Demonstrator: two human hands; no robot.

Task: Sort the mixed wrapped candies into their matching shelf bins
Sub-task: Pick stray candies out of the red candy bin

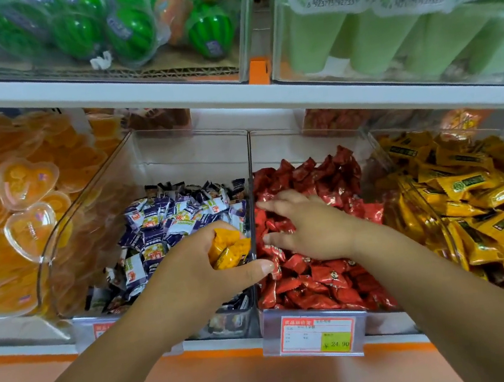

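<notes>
Wrapped candies fill 3 of the 4 clear bins along the front edge of the lower shelf [219, 344]: purple-and-white candies [168, 221] left of middle, red candies [320, 281] in the middle, yellow candies [475, 193] toward the right end. The 4th bin, at the left end, holds heart-shaped jelly cups [21, 202]. The upper shelf [136, 101] carries 2 more bins, with watermelon-shaped sweets [126, 27] on the left and pale green tubes [385, 45] on the right. A clear divider wall [249, 175] stands between the purple-and-white and red bins.

The right hand [310, 228] lies on the red pile, fingers straight and spread apart. The left hand [190, 269] is over the purple-and-white bin, just beside the divider. Its fingers are curled round yellow-wrapped pieces [229, 248], at least 2, though I cannot tell the exact count. Its thumb reaches across the divider.

A price tag [319, 335] hangs on the red bin's front, and a second tag [102, 329] shows partly behind the left forearm. 1 orange clip [258, 69] sits at the upper shelf's edge.
</notes>
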